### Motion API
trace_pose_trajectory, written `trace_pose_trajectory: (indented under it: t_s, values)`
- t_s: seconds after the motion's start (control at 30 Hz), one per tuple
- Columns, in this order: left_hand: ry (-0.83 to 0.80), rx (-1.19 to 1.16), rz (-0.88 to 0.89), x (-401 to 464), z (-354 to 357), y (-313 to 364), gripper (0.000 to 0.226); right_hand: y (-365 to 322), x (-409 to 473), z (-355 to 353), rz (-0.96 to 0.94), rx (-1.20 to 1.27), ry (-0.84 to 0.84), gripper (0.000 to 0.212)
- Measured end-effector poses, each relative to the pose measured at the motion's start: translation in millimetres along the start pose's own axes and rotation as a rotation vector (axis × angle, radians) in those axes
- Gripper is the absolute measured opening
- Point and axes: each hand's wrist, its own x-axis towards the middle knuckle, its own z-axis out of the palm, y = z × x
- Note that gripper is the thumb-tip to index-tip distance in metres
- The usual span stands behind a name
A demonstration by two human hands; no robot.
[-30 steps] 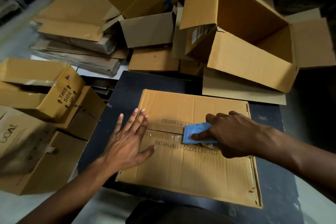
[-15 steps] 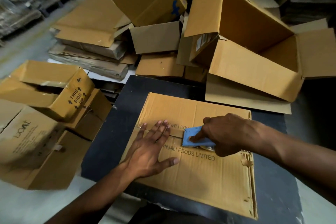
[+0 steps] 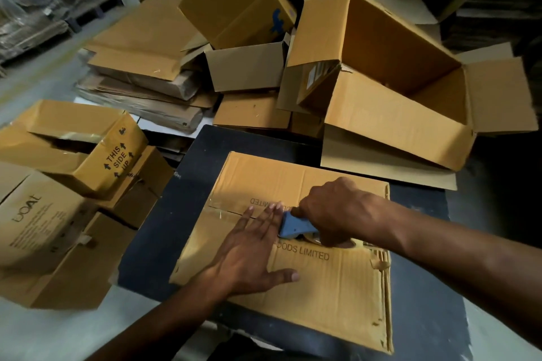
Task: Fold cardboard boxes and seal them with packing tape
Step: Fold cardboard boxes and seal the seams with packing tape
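Right hand [image 3: 337,208] is clenching the blue tape dispenser [image 3: 294,226] on the box [image 3: 322,296] seam; left hand [image 3: 252,252] is pressing flat, fingers straight, just beside that grip.

- Your right hand [image 3: 331,211] covers most of the blue tape dispenser [image 3: 296,226]; only its front plate and a sliver of the roll show.
- Your left hand [image 3: 249,249] hides the start of the print on the box [image 3: 328,296]; you read only "ODS LIMITED".
- The picture's left edge cuts off the "boAt" carton [image 3: 41,231], which is blurred.
- The worktop [image 3: 152,243] runs out past the bottom edge.
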Motion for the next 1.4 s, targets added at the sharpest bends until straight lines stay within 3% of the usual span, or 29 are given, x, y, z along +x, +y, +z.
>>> trace_pose_trajectory:
  t_s: [0.17,0.4,0.63,0.7,0.83,1.0,1.13,1.4]
  values:
    - [0.032,0.022,0.037,-0.4,4.0,-3.2,0.113,10.2,-4.7,0.8,-0.01,-0.016,-0.082,0.039]
    - [0.016,0.025,0.013,-1.4,2.2,0.4,0.113,41.7,-55.8,38.2,0.024,-0.006,-0.117,0.059]
    - [0.128,0.045,-0.023,3.6,-20.1,33.3,0.115,33.9,-65.1,42.5,0.007,0.013,-0.013,0.034]
    - [0.05,-0.007,0.019,8.9,-20.2,66.7,0.114,33.6,-67.1,45.1,0.018,0.017,-0.005,0.041]
    - [-0.051,-0.093,-0.044,15.9,-1.2,96.9,0.117,36.5,-69.0,51.7,-0.004,0.095,0.018,0.076]
    - [0.043,-0.046,-0.039,8.0,-0.3,62.2,0.114,25.1,-63.4,41.0,-0.027,0.122,0.053,0.045]
    - [0.033,-0.018,-0.012,5.0,0.1,51.1,0.111,13.7,-50.6,17.7,-0.011,0.062,-0.039,0.028]
    - [0.05,-0.024,-0.023,3.1,2.5,52.2,0.11,38.2,-84.0,32.3,-0.021,0.016,-0.107,0.036]
